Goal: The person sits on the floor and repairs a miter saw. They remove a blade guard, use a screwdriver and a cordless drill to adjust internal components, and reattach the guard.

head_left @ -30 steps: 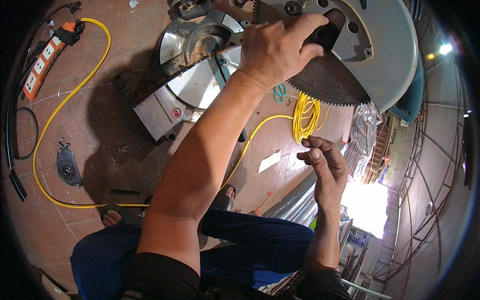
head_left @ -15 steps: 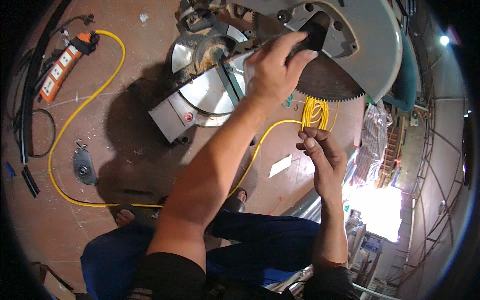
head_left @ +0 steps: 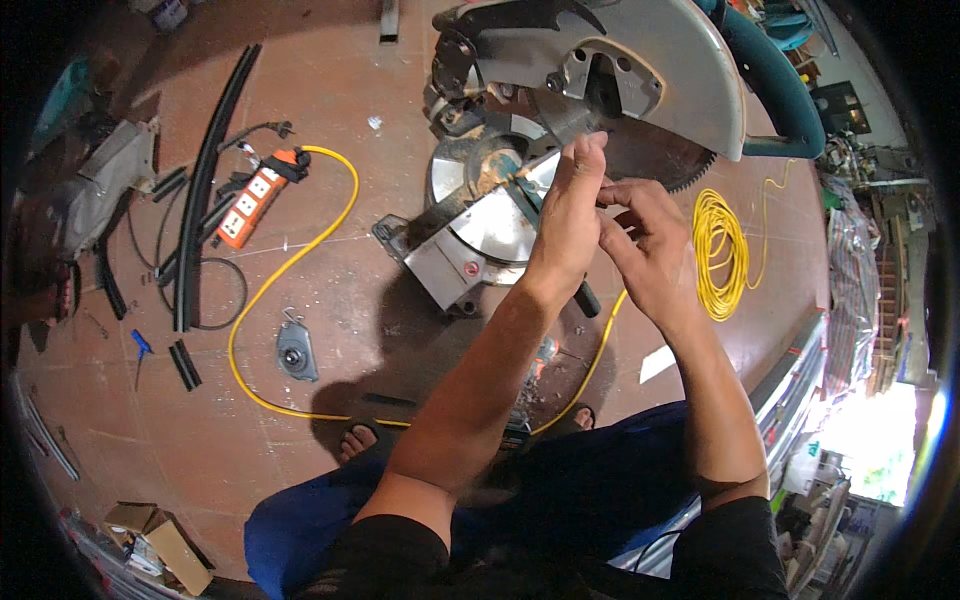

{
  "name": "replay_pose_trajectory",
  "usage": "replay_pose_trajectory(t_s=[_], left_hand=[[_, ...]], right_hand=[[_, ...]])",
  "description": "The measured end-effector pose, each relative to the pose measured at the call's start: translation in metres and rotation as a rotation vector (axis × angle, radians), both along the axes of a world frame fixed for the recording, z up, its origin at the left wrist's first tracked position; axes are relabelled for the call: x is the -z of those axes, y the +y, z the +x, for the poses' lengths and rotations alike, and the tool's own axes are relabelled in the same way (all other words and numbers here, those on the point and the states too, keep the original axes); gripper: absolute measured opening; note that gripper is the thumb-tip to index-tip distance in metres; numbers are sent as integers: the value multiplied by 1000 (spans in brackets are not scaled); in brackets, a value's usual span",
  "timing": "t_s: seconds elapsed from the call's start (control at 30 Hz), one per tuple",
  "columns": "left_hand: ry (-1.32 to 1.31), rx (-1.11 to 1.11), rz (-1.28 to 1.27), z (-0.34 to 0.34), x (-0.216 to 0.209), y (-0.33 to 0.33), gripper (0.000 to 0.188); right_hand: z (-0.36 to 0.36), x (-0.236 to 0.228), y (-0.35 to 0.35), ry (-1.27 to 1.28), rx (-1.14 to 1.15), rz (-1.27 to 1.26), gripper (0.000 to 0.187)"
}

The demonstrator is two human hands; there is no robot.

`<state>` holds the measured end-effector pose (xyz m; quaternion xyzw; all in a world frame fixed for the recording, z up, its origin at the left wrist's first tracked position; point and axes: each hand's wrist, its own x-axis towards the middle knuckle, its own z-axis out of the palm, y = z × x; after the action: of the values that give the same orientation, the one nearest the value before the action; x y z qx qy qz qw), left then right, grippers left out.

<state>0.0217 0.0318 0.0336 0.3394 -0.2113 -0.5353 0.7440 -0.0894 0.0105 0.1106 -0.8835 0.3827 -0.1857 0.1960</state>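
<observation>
A large mitre saw [head_left: 690, 60] with a grey blade guard stands in front of me, its toothed blade [head_left: 660, 155] partly exposed. My left hand [head_left: 568, 225] is before the blade and the round metal saw table [head_left: 495, 230]. Its visible digits point up, stretched out; the others are hidden behind the hand. Close against it on the right is my right hand [head_left: 655, 245], fingers bent and drawn together toward the left palm. Whatever the right fingertips pinch is too small or too hidden to make out.
A yellow cable [head_left: 235, 345] loops over the tiled floor from an orange power strip [head_left: 250, 205]; more lies coiled [head_left: 722, 255] at the right. Black strips [head_left: 210, 190], a grey part [head_left: 296, 345], a blue-handled tool [head_left: 140, 345] and a cardboard box [head_left: 165, 545] lie at the left.
My left hand has come down from the blade's dark centre. My right hand has moved up and left to meet it. The view has shifted, showing more floor at the left.
</observation>
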Motion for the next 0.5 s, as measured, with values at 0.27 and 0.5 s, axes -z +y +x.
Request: replay_pose_trajectory(t_s=[0.27,0.5], left_hand=[[61,1,-66,-7,0,0,50],[102,5,-45,4,7,-3,30]], right_hand=[[0,8,-17,-121,210,462,29],[-8,-7,-26,-192,157,31,18]])
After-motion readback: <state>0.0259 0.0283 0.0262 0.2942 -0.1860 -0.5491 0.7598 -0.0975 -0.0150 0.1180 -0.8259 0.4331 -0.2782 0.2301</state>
